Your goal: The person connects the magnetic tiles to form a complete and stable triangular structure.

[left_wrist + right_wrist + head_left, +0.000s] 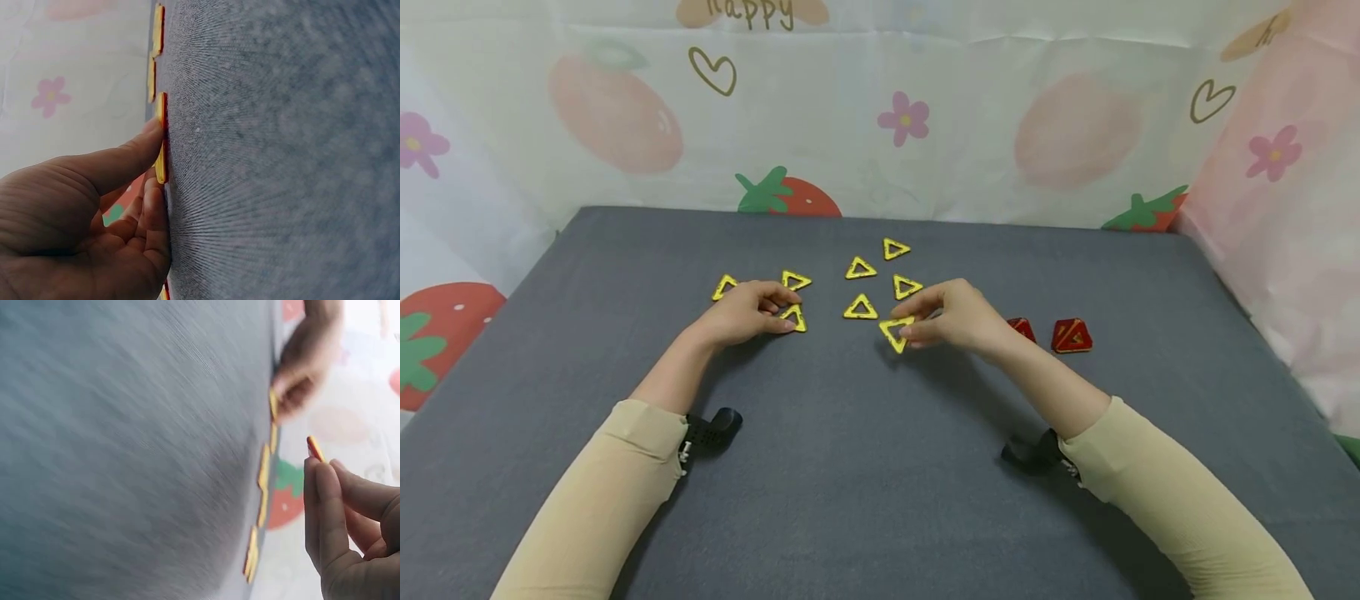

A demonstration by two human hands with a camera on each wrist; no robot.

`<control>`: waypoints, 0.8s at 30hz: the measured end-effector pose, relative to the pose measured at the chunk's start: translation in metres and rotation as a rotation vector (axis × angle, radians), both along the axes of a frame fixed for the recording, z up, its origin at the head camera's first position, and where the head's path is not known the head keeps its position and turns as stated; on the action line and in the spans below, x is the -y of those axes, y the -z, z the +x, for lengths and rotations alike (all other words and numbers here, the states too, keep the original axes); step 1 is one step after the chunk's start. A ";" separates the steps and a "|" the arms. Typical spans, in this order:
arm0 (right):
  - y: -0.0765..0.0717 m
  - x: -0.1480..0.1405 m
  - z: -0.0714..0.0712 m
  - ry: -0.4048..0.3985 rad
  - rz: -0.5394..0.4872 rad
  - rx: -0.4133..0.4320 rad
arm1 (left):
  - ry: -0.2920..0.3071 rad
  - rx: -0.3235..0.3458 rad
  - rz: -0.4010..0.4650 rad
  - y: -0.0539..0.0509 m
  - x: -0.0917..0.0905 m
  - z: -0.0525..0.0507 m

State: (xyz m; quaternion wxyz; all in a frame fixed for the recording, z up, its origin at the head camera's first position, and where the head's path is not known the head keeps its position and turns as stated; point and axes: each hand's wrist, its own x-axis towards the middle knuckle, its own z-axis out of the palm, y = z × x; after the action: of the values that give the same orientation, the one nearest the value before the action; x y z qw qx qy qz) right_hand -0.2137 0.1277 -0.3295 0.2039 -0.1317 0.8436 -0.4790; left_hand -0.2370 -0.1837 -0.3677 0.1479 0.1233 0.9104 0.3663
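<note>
My left hand [745,312] is at a hollow yellow triangle tile [795,318] lying on the grey cloth, thumb and fingers at its edges. In the left wrist view, the thumb [140,147] presses on that tile [162,165], whose underside looks red. Raised off the cloth, another yellow triangle tile [896,333] is pinched between the thumb and fingers of my right hand [958,317]. The right wrist view has this tile [315,449] nearly edge-on above the fingertips.
More yellow triangle tiles lie between and beyond the hands, including a tile [861,307] in the middle and another [896,248] farthest back. Red triangle tiles [1072,336] sit to the right, one partly behind the right wrist. A printed curtain [970,75] hangs behind the grey tabletop [850,483].
</note>
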 end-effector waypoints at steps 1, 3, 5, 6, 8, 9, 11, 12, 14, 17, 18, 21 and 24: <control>0.002 0.001 0.004 -0.010 0.005 0.011 | -0.001 0.001 -0.001 0.000 0.000 0.000; 0.004 0.003 0.011 -0.023 0.008 0.032 | -0.002 0.002 -0.005 0.000 0.000 0.000; 0.007 0.005 0.016 -0.030 0.024 0.041 | -0.006 0.002 -0.010 0.000 -0.001 0.000; 0.008 0.006 0.018 -0.032 0.033 0.045 | -0.008 0.003 -0.012 0.000 -0.001 0.000; 0.011 0.008 0.022 -0.028 0.056 0.051 | -0.008 0.001 -0.014 0.001 -0.001 -0.001; 0.012 0.008 0.024 -0.027 0.063 0.055 | -0.008 0.000 -0.013 0.001 -0.001 -0.001; 0.014 0.010 0.027 -0.030 0.073 0.066 | -0.007 -0.001 -0.010 0.002 -0.001 -0.001; 0.014 0.011 0.028 -0.031 0.074 0.073 | -0.007 -0.001 -0.008 0.002 0.000 -0.001; 0.015 0.013 0.031 -0.036 0.070 0.082 | -0.006 -0.003 -0.006 0.003 0.000 -0.001; 0.015 0.014 0.037 -0.042 0.054 0.089 | -0.005 -0.002 -0.002 0.003 0.000 -0.001; 0.016 0.015 0.039 -0.043 0.051 0.086 | -0.004 -0.003 -0.003 0.003 0.000 0.000; 0.017 0.017 0.044 -0.046 0.030 0.082 | -0.002 -0.002 -0.002 0.002 0.000 0.000; 0.019 0.020 0.049 -0.054 0.024 0.069 | -0.002 -0.003 -0.005 0.001 0.000 0.000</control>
State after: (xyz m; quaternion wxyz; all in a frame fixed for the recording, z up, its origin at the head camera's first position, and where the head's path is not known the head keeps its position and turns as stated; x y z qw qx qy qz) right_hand -0.1645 0.1077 -0.3483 0.2471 -0.1354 0.8380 -0.4672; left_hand -0.2367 -0.1837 -0.3690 0.1463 0.1224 0.9117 0.3638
